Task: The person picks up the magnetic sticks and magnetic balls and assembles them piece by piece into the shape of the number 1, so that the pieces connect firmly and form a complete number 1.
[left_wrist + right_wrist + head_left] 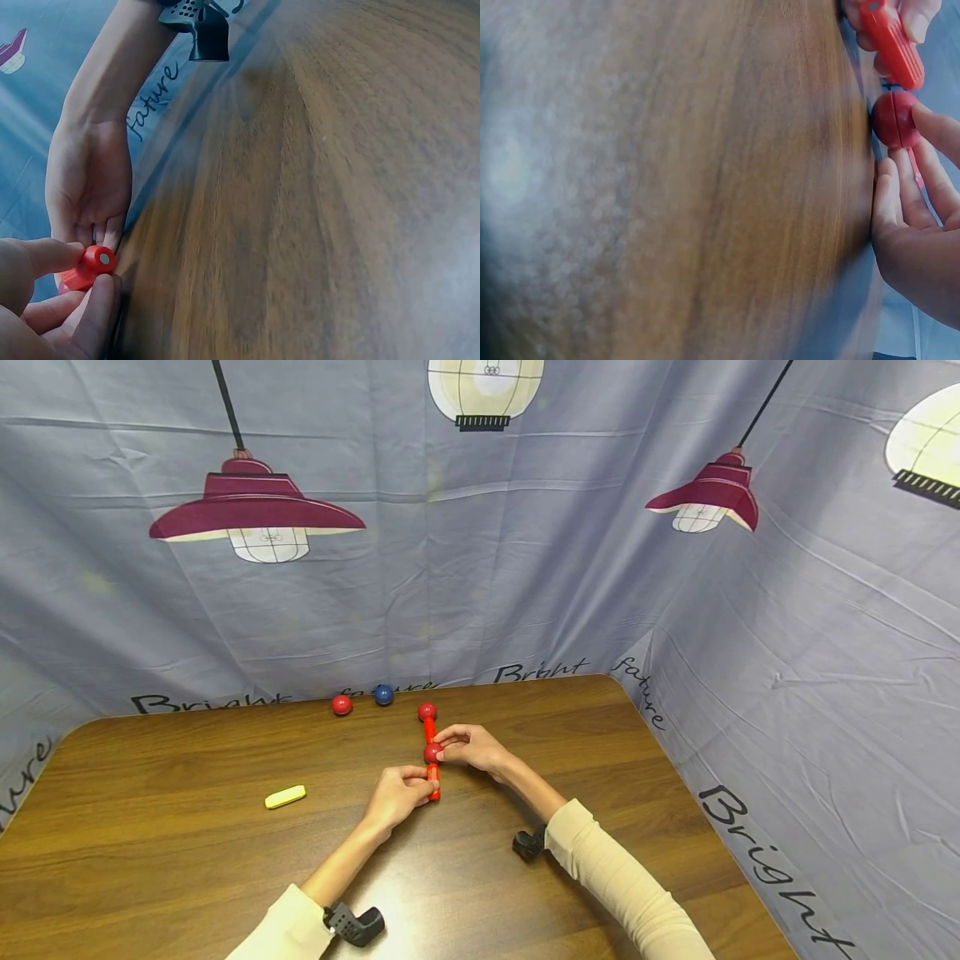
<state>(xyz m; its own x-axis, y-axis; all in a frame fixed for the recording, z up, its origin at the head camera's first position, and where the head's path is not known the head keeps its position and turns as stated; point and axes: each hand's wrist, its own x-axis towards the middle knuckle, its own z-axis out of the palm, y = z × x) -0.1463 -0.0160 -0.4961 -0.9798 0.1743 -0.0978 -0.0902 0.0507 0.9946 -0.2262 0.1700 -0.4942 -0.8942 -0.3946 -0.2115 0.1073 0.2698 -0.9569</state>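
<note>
My left hand (396, 797) pinches a short red rod (434, 783) between thumb and fingers. In the left wrist view, the rod's round end (103, 259) shows a small pale disc at its centre. A red ball (431, 753) with a seam around it is held in the fingertips of my right hand (474, 749). Seen from the right wrist, the ridged rod (897, 46) has its far end right at this ball. Beyond, a second red rod (430, 729) runs in line from the held ball to another red ball (427, 712).
A yellow rod (285, 797) lies on the wooden table (187, 852), left of my hands. Near the back edge sit a loose red ball (342, 704) and a blue ball (384, 695). A printed curtain (315, 610) hangs behind the table and along its right side.
</note>
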